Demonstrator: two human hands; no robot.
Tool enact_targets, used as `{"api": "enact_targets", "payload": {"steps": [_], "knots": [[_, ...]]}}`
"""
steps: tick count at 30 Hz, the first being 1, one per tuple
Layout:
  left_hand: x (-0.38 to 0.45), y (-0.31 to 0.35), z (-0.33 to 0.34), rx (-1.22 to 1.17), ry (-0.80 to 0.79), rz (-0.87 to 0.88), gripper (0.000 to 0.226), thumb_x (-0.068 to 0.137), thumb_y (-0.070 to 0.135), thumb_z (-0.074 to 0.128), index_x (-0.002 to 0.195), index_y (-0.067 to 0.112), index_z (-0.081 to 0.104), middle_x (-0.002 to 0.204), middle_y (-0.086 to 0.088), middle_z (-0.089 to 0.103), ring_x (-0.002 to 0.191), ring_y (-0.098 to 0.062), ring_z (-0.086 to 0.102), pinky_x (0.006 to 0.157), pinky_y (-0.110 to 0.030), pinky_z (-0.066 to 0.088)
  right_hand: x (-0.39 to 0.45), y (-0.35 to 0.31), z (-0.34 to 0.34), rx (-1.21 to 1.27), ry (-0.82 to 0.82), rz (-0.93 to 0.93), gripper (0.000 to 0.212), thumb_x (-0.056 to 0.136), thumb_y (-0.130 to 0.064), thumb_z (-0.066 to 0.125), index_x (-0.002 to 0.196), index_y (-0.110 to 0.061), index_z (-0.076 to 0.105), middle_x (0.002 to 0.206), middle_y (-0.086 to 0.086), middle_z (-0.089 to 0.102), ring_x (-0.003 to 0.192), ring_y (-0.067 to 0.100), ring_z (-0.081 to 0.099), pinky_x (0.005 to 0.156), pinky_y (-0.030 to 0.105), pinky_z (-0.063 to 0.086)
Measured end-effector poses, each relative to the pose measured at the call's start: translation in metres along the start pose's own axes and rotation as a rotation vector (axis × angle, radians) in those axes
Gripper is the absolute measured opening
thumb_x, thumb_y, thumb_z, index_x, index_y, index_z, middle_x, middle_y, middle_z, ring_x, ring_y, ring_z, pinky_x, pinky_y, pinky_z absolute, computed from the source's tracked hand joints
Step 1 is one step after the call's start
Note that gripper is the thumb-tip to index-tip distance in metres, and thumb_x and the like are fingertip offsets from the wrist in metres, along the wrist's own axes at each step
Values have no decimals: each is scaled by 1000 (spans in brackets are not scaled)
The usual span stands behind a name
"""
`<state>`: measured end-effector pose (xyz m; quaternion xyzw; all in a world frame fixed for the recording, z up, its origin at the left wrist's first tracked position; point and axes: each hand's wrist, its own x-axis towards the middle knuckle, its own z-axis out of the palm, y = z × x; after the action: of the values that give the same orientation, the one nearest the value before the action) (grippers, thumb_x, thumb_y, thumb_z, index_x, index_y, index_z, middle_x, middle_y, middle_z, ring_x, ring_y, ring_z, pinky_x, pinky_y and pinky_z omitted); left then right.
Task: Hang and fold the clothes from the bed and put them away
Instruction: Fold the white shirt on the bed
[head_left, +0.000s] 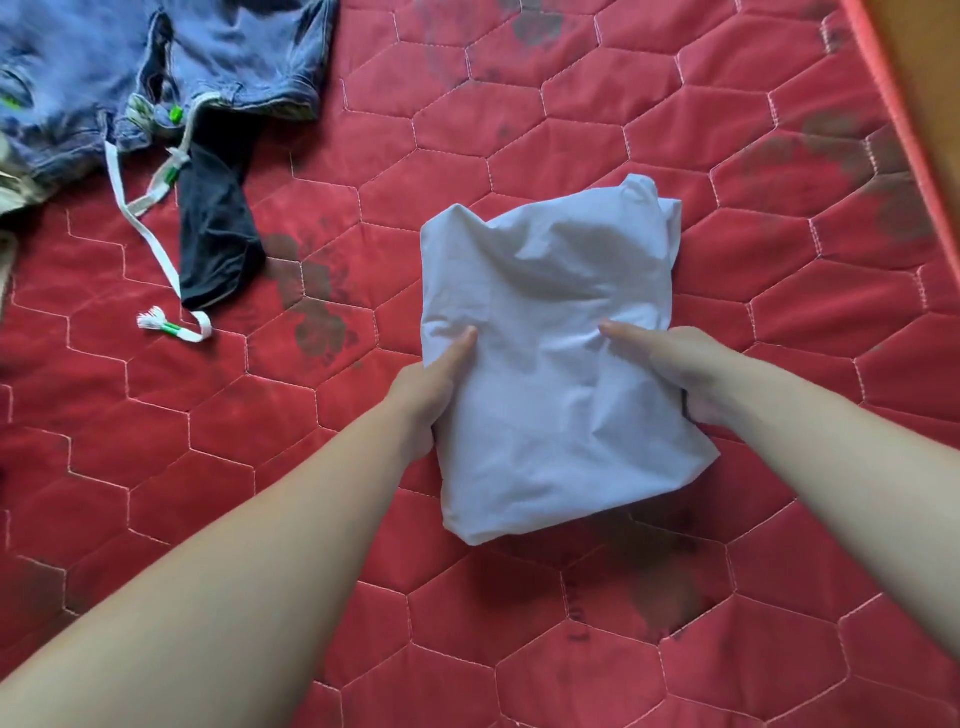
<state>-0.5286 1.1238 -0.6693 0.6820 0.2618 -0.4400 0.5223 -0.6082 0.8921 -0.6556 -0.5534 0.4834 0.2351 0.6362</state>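
A folded white garment (550, 374) lies in the middle of the red quilted mattress (519, 130). My left hand (431, 384) grips its left edge, thumb on top and fingers hidden under the cloth. My right hand (675, 369) grips its right edge the same way, thumb lying across the top. Blue denim shorts (156, 67) with a white drawstring (150, 244) lie at the top left. A dark garment (218, 234) sticks out from beneath them.
The mattress has dark stains in several places. Its orange piped edge (898, 104) runs down the top right, with a wooden floor (930, 41) beyond. A beige cloth (10, 197) shows at the left edge.
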Motion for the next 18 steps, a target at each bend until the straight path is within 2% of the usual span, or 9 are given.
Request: {"api": "enact_targets", "payload": {"steps": [2, 6, 9, 12, 16, 18], "knots": [[-1, 3, -2, -9, -45, -25, 69, 67, 63, 78, 116, 15, 69, 104, 2, 75, 97, -17, 71, 95, -40, 53, 0, -6, -1, 4, -85, 32, 36, 80, -34, 77, 106, -10, 71, 93, 6, 76, 84, 23, 73, 71, 35, 57], [-5, 10, -3, -79, -112, -59, 48, 82, 51, 71, 114, 15, 70, 105, -2, 75, 100, -19, 70, 96, -40, 52, -1, -21, -4, 43, -163, 91, 17, 91, -21, 64, 104, -12, 68, 85, 5, 77, 70, 18, 74, 66, 35, 54], [-9, 13, -7, -123, -137, -50, 45, 83, 50, 69, 115, 19, 69, 108, -1, 74, 100, -17, 71, 95, -39, 52, -4, -28, -3, 42, -179, 106, 14, 94, -17, 58, 104, -12, 66, 82, 5, 76, 68, 18, 73, 68, 36, 53], [-14, 18, -14, -170, -158, -39, 41, 84, 51, 66, 114, 23, 69, 108, 3, 74, 99, -15, 71, 88, -37, 54, -9, -34, -2, 44, -213, 73, 17, 94, -16, 57, 107, -12, 67, 89, 5, 76, 77, 19, 73, 74, 36, 53], [-25, 41, -19, -194, -108, 54, 49, 82, 50, 71, 120, 19, 66, 109, 2, 74, 102, -16, 70, 94, -39, 53, -25, -60, -1, 14, -193, 14, 17, 91, -11, 57, 105, -11, 67, 83, 5, 76, 69, 19, 73, 65, 32, 54], [-33, 65, -19, -180, -70, 148, 78, 67, 63, 77, 128, 18, 61, 118, 2, 71, 107, -18, 68, 100, -41, 49, -36, -82, -1, 24, -167, -73, 22, 88, -6, 58, 108, -11, 66, 83, 6, 75, 68, 18, 72, 60, 29, 57]]}}
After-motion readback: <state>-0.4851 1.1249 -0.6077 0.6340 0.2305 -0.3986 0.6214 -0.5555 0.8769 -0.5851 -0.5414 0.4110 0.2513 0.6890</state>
